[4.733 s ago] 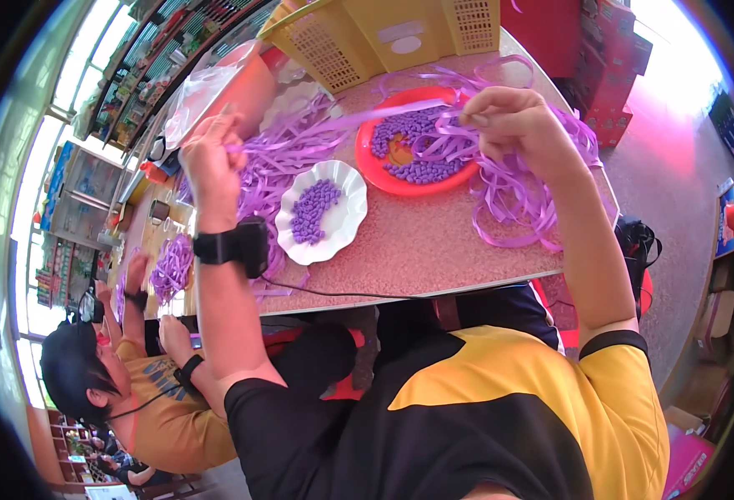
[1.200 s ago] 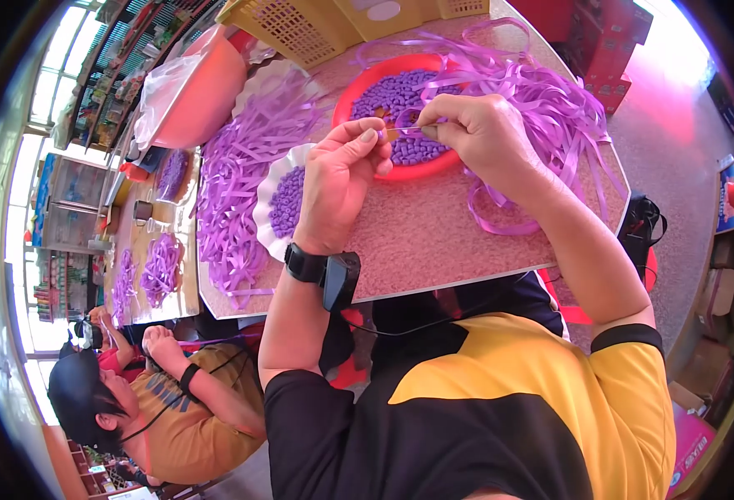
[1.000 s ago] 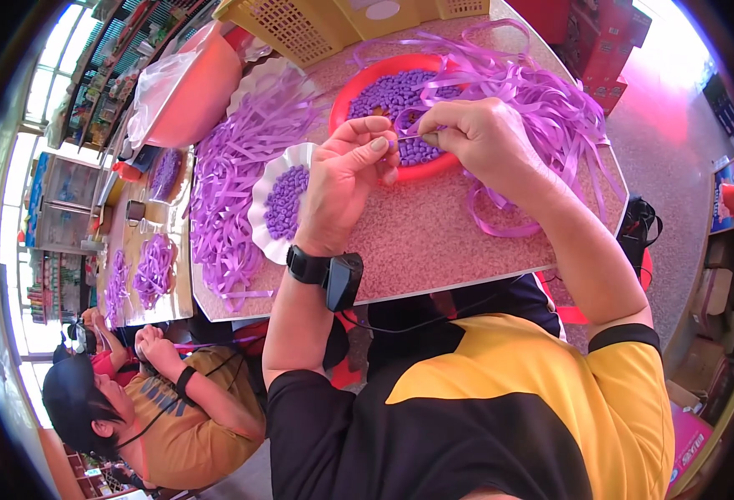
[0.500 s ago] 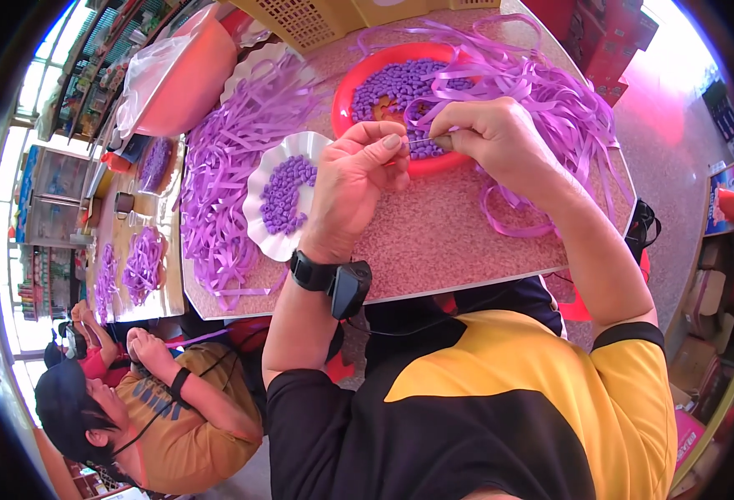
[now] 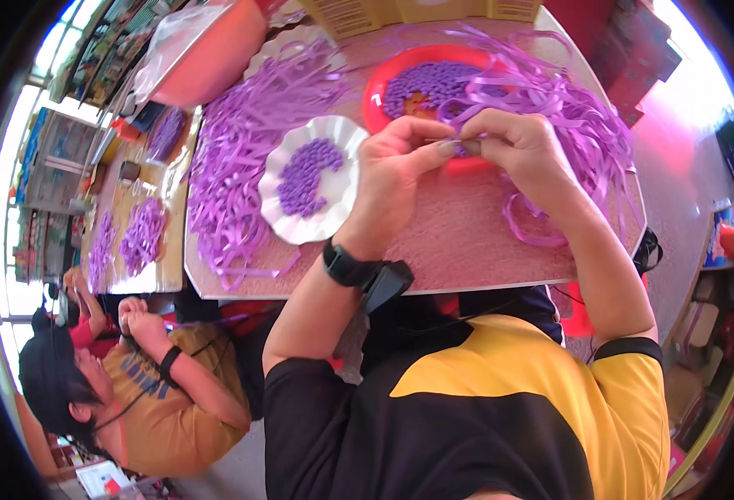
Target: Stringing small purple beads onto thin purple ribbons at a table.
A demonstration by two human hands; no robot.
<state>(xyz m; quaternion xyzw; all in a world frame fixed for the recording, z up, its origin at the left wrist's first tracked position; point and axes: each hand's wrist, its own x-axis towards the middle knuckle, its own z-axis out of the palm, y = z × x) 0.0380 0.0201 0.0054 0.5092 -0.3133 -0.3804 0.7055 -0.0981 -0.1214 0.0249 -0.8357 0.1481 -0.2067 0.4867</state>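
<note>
Above the near rim of a red plate point(image 5: 377, 112), my left hand point(image 5: 396, 162) and my right hand point(image 5: 517, 148) meet, fingertips pinched together. Whatever they pinch is small and mostly covered by the fingers. Small purple bead-like pieces point(image 5: 434, 82) fill much of the red plate. Left of my left hand stands a white fluted dish point(image 5: 346, 162) with more purple pieces point(image 5: 304, 179) in it. Loose purple ribbons point(image 5: 579, 117) are heaped beyond my right hand, partly over the red plate.
Another pile of purple ribbons point(image 5: 225, 183) covers the table's left side. Behind it is a pink basin point(image 5: 209, 58) with clear plastic, and a yellow basket point(image 5: 384, 17) stands at the back. At lower left a co-worker point(image 5: 167, 392) sits by a second table point(image 5: 125, 287).
My hands have drawn closer together; the thin, needle-like piece visible between them before is now hidden. The view has shifted, so the table's contents sit differently in the picture.
</note>
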